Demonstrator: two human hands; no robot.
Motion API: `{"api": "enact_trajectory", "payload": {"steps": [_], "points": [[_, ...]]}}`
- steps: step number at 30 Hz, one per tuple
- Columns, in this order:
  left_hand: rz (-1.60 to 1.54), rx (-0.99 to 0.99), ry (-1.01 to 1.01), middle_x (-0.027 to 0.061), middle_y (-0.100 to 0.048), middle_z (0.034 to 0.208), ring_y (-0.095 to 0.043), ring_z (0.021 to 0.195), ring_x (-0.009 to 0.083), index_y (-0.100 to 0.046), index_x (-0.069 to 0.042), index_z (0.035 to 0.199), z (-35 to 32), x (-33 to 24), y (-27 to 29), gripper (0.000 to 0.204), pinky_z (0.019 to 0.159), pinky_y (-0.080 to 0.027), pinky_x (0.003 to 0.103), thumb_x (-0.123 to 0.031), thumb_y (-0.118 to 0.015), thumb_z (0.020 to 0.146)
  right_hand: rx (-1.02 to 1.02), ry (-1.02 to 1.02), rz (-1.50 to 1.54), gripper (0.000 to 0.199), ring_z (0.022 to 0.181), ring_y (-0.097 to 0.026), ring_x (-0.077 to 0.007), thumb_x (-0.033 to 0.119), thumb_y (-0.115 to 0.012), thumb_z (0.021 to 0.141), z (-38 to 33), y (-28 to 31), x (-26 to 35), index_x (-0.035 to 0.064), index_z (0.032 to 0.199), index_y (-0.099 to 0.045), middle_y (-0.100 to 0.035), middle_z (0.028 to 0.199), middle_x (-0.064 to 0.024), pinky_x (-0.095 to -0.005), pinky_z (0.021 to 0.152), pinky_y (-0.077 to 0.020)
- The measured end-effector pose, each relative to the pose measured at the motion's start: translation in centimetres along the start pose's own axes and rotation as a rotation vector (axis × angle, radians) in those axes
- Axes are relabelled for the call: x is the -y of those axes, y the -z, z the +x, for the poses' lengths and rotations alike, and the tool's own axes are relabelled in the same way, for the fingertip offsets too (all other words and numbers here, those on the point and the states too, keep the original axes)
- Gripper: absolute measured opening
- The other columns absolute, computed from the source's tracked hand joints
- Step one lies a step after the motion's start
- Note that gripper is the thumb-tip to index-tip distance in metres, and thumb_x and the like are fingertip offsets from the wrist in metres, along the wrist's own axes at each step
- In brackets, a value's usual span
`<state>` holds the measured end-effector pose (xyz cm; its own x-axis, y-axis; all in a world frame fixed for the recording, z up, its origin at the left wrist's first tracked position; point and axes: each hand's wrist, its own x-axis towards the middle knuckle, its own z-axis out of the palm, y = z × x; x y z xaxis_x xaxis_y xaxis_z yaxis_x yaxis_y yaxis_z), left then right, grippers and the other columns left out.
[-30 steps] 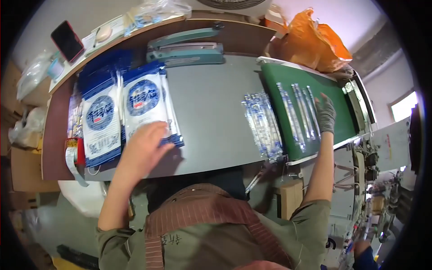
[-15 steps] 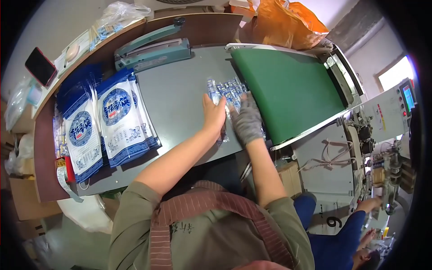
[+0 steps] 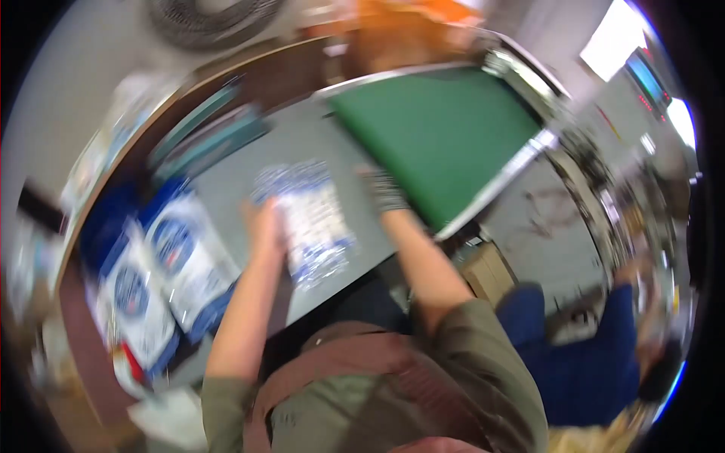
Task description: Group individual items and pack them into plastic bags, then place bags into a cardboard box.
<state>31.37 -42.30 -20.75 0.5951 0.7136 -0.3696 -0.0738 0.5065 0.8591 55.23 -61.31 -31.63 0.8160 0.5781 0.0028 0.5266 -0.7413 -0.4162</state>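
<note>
A clear plastic packet (image 3: pixel 311 219) of narrow white-and-blue pieces lies over the grey tabletop, in front of me. Its contents are too blurred to name. My bare left hand (image 3: pixel 266 226) is at the packet's left edge, seemingly touching it, but motion smears its fingers. To the right of the packet and apart from it, my right hand (image 3: pixel 384 190) wears a grey glove and reaches beside the green conveyor belt's near left edge. Its fingers look stretched out, with nothing visible in them.
Printed blue-and-white bags (image 3: pixel 177 245) lie in stacks at the left. A teal bag sealer (image 3: pixel 215 143) stands at the back left. The green conveyor belt (image 3: pixel 438 128) fills the right side. An orange bag (image 3: pixel 411 34) sits behind; a person in blue (image 3: pixel 581 362) works at lower right.
My hands have moved apart. The packet has shifted left with my left hand and now shows its broad face. The whole view has tilted and blurred.
</note>
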Motion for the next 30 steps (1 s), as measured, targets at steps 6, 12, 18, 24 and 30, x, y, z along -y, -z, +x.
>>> {"api": "enact_trajectory", "payload": {"steps": [6,12,18,24,30], "points": [[-0.099,0.213,0.081,0.0146,-0.059,0.114,-0.060,0.106,0.0268,-0.048,0.000,0.119,-0.6,-2.7,3.9,0.037,0.092,-0.049,0.039,-0.026,-0.054,0.094,0.131,0.040,0.843,0.057,0.134,-0.037,-0.0330,0.038,-0.043,0.093,-9.0,-0.4,26.2,0.0055,0.139,-0.039,-0.034,0.147,-0.0203,-0.0381,0.112,-0.0272],[0.159,0.117,-0.276,0.0159,-0.041,0.140,-0.045,0.126,0.0264,-0.031,0.000,0.142,-4.1,-2.8,1.7,0.073,0.105,-0.038,0.039,-0.052,-0.049,0.094,0.313,0.244,0.875,0.048,0.108,-0.058,-0.0340,0.039,-0.048,0.091,-8.4,4.3,26.9,0.0030,0.123,-0.048,-0.059,0.116,-0.0204,-0.0383,0.093,-0.0441],[0.613,0.207,-0.995,0.0182,-0.033,0.141,-0.035,0.128,0.0296,-0.045,0.002,0.120,-4.5,-4.8,7.4,0.055,0.107,-0.027,0.043,-0.046,-0.051,0.094,0.000,0.635,1.280,0.073,0.105,-0.055,-0.0240,0.036,-0.079,0.071,-10.9,10.9,29.0,0.0033,0.126,-0.046,-0.057,0.113,-0.0122,-0.0343,0.094,-0.0433],[0.735,0.372,-0.708,0.0124,-0.063,0.102,-0.064,0.094,0.0274,-0.041,-0.002,0.120,-4.1,-3.6,3.8,0.072,0.080,-0.051,0.037,-0.003,-0.079,0.060,0.064,0.617,1.134,0.097,0.107,-0.052,-0.0208,0.021,-0.085,0.062,-9.0,6.9,24.0,0.0051,0.141,-0.032,-0.052,0.121,-0.0118,-0.0344,0.097,-0.0432],[0.839,0.199,-0.735,0.0187,-0.064,0.095,-0.065,0.087,0.0368,-0.042,-0.002,0.116,-7.1,-4.9,5.7,0.060,0.076,-0.052,0.040,-0.011,-0.077,0.068,0.256,0.461,1.274,0.076,0.102,-0.058,-0.0166,0.013,-0.081,0.070,-12.0,8.2,27.6,0.0024,0.133,-0.040,-0.058,0.116,-0.0101,-0.0316,0.090,-0.0493]]}}
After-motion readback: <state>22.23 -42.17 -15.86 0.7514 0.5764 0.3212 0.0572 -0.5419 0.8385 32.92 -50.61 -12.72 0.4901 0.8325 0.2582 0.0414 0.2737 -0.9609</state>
